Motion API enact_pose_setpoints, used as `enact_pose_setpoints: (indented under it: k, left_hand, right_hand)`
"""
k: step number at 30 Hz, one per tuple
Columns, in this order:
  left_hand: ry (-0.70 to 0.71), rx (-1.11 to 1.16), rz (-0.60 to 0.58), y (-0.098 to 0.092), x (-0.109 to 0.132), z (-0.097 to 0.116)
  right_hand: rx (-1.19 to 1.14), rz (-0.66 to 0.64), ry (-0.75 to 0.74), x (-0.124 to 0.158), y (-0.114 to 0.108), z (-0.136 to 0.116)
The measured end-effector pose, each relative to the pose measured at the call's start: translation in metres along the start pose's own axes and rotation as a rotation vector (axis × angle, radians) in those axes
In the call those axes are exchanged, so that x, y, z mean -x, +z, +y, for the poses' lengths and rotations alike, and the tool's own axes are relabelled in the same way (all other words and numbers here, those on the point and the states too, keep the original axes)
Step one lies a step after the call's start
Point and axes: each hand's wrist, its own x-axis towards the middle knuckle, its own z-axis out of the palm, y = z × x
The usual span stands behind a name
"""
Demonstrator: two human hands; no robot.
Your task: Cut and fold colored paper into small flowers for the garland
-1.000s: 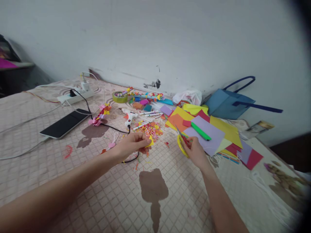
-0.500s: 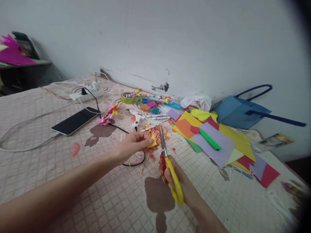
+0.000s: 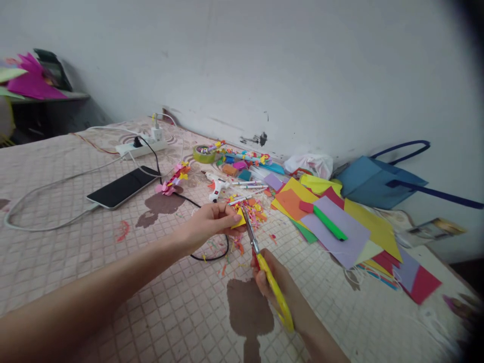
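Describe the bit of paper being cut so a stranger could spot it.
On the checked cloth, look left of the spread of coloured sheets. The left hand pinches a small yellow paper piece, with yellow-handled scissors at its edge. Unlike the loose scraps behind, it alone is held.

Head cam, fwd-down, near bedspread (image 3: 113,282).

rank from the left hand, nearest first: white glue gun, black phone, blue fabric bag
1. White glue gun, just beyond the left hand.
2. Black phone, off to the left.
3. Blue fabric bag, far right by the wall.
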Motion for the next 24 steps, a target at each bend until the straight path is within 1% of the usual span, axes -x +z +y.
enact_pose_setpoints:
  k: [9,15,24]
  left_hand:
    - [0.003,-0.022,0.022,0.0014,0.0001,-0.0001]
    - [0.001,-0.033,0.037,0.0020,0.0003,-0.0001]
    - [0.003,-0.033,0.029,0.0011,0.0003,-0.0002]
  right_hand:
    - [0.022,0.003,0.025,0.0002,-0.0009,0.0009]
    - [-0.028,0.003,0.054,-0.0003,-0.0001,-0.0048]
    - [-0.036,-0.010,0.073,-0.0007,-0.0004,0.0005]
